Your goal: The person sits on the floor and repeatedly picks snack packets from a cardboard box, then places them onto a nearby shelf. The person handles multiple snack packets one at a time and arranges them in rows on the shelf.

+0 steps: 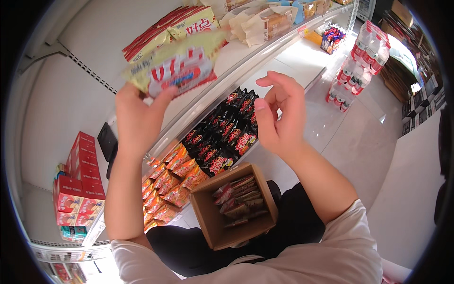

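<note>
My left hand pinches a yellow and red snack packet by its lower left side, holding it above the shelf's front edge. The packet is a little blurred. Behind it, a row of similar yellow packets stands on the upper shelf. My right hand is raised in the air at the shelf edge, fingers curved and apart from the thumb, with nothing in it. Below, between my legs, an open cardboard box contains several upright packets, partly in shadow.
Black packets and orange packets fill the lower shelf. Paper-bagged goods sit farther along the upper shelf. Red boxes are stacked at left. Wrapped bottle packs stand on the tiled floor at right, and flattened cardboard lies beyond.
</note>
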`<state>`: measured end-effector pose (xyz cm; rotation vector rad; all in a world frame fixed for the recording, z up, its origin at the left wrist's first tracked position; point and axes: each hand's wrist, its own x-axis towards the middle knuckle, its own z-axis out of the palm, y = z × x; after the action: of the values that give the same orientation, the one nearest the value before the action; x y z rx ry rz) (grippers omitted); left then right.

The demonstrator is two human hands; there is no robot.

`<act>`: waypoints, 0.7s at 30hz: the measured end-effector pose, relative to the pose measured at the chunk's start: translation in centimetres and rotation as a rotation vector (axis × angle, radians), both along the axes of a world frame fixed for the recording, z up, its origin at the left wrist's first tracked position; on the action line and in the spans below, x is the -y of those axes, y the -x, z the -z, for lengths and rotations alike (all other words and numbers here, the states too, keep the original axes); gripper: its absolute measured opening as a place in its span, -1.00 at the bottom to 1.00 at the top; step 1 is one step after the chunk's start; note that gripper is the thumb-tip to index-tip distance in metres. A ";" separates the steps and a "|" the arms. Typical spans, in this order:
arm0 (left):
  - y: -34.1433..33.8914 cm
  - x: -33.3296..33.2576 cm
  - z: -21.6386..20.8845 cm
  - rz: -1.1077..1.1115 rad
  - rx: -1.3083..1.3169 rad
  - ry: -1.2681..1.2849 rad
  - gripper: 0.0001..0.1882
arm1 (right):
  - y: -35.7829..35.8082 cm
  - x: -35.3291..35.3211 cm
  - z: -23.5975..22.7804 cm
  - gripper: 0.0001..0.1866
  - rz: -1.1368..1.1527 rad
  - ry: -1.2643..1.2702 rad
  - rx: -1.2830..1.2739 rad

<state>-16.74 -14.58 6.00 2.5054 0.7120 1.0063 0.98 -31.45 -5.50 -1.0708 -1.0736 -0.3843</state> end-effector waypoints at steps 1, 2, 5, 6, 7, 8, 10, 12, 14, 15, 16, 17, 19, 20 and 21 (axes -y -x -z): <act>-2.6 0.0 -1.1 -0.148 -0.019 0.069 -0.75 | -0.6 0.1 0.6 -0.57 0.033 0.062 0.005; -4.7 -2.2 -0.8 -0.060 0.058 0.099 -0.73 | -0.9 -0.1 0.8 -0.59 0.052 0.116 0.012; -9.6 -5.8 0.8 -0.014 0.141 0.292 -0.69 | -1.3 -1.0 2.3 -0.65 0.065 0.270 0.081; -11.1 -6.7 1.8 -0.017 0.132 0.267 -0.68 | -1.6 -1.3 3.0 -0.65 0.068 0.282 0.124; -12.4 -7.8 2.9 -0.025 0.122 0.239 -0.65 | -1.7 -1.6 3.4 -0.66 0.065 0.293 0.165; -13.2 -8.6 3.8 -0.040 0.109 0.211 -0.63 | -1.3 -1.7 3.3 -0.66 0.045 0.302 0.144; -14.7 -9.0 4.6 -0.100 0.054 0.213 -0.60 | -1.3 -1.5 3.5 -0.66 0.023 0.310 0.154; -15.7 -9.8 5.1 -0.148 -0.001 0.168 -0.53 | -1.1 -1.7 3.6 -0.67 0.003 0.274 0.166; -16.1 -9.9 4.9 -0.260 -0.103 0.087 -0.50 | -1.1 -1.9 3.6 -0.68 -0.010 0.250 0.196; -16.3 -9.5 4.4 -0.313 -0.156 0.047 -0.48 | -1.1 -1.8 3.7 -0.69 -0.014 0.240 0.210; -16.3 -9.1 4.0 -0.339 -0.189 0.066 -0.47 | -1.2 -1.8 3.8 -0.70 -0.024 0.267 0.220; -16.0 -8.7 3.3 -0.367 -0.222 0.084 -0.45 | -1.2 -1.7 4.0 -0.71 -0.035 0.294 0.229; -16.0 -8.3 2.9 -0.417 -0.275 0.100 -0.43 | -1.3 -1.6 4.2 -0.74 -0.061 0.343 0.247; -15.9 -8.3 2.8 -0.443 -0.294 0.101 -0.42 | -1.2 -1.7 4.2 -0.77 -0.079 0.366 0.260; -15.9 -8.4 2.8 -0.468 -0.312 0.103 -0.41 | -1.2 -1.7 4.3 -0.79 -0.096 0.390 0.272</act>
<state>-0.85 -6.21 3.17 2.4835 1.4552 0.6886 2.18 -29.79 -9.75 -1.3297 -1.4785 -0.2516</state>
